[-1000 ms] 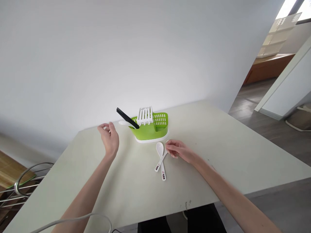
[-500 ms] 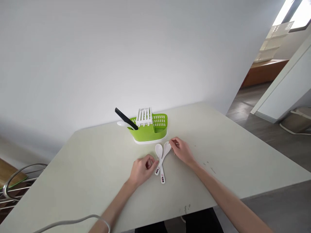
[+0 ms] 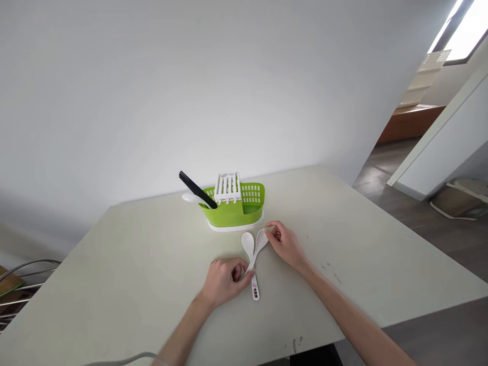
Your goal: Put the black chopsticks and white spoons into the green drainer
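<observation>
Two white spoons lie crossed on the table, bowls pointing away from me. The upper spoon [image 3: 261, 241] has its bowl to the right and its handle to the lower left, its tip hidden by my fingers. Beneath it, the other spoon [image 3: 248, 245] shows its bowl and a handle end with printed marks. My left hand [image 3: 226, 280] is closed on the upper spoon's handle, thumb and fingertips together. At that spoon's bowl, my right hand [image 3: 286, 247] has its thumb and fingers pinched on the edge. Just beyond stands a green utensil basket [image 3: 229, 216] with a white base.
Black chopsticks [image 3: 194, 187] and a white spoon [image 3: 189, 197] lean out of the basket's left side. A white slatted holder [image 3: 227, 188] sits on its middle. The pale table [image 3: 152, 249] meets a wall [image 3: 229, 101]. A metal rack [image 3: 28, 287] stands at lower left.
My left hand has shifted right, onto the upper spoon's handle, covering its printed end. My right hand stays at the bowl. The view has tilted slightly.
</observation>
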Tool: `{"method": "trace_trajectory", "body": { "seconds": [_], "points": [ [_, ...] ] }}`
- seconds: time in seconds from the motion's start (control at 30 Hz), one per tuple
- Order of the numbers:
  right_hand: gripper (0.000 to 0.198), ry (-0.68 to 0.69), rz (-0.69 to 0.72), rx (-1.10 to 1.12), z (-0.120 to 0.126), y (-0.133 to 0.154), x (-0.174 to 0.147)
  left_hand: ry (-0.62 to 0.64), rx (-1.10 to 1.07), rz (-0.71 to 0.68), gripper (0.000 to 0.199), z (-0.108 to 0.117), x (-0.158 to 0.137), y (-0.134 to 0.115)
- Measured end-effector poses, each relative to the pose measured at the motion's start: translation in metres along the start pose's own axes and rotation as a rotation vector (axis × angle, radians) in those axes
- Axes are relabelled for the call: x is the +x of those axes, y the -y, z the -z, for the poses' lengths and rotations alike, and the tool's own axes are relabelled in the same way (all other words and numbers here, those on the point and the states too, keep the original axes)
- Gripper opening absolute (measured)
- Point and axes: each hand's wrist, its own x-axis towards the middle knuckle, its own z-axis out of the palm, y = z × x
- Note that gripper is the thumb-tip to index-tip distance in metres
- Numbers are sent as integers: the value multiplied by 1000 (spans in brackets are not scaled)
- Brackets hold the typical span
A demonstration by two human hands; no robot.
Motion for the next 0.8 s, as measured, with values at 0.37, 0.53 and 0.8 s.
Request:
{"method": "trace_trajectory", "body": {
  "seconds": [0.37,0.53,0.8],
  "points": [
    [39,60,-13,-47,4,-5,1,9,-80,19,31,-3,-1,-3],
    [47,69,-24,-30,5,-3,-1,6,-132,44,38,-5,-1,-1],
    [55,30,-64,34,5,-1,0,-5,-362,119,46,0,1,2]
  ]
}}
